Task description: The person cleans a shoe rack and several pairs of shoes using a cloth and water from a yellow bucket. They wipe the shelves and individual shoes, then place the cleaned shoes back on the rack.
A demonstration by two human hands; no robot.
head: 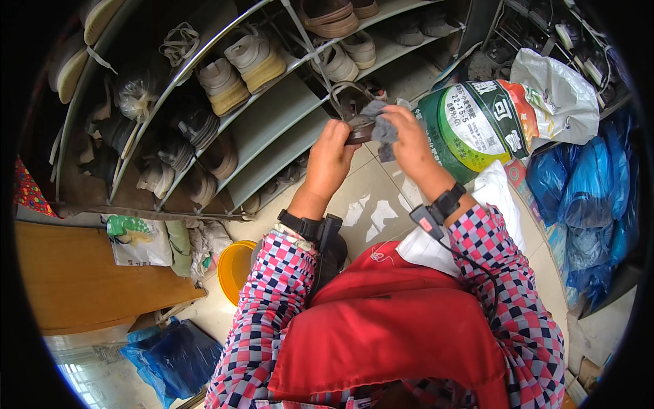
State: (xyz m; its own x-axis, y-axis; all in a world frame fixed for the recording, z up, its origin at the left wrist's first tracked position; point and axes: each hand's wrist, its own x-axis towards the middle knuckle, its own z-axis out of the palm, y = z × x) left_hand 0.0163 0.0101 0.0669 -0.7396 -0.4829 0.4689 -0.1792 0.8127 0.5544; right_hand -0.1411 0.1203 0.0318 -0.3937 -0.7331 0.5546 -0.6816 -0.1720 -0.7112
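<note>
My left hand (329,153) grips the near end of a dark brown strapped sandal (360,134), holding it up in front of the shoe rack. A grey cloth (384,128) is bunched in my right hand (409,140) and touches the sandal's side and upper. The sandal's straps loop up beyond my fingers, towards the rack. My left fingertips and part of the sole are hidden behind my hand and the cloth. A red apron (388,332) covers my lap, with a white cloth (434,253) lying at its upper edge.
A metal shoe rack (276,117) with several pairs of shoes stands ahead and to the left. At the right are a printed woven sack (475,128) and blue plastic bags (587,189). A yellow bucket (235,271) stands left of my left forearm, near a wooden panel (92,276).
</note>
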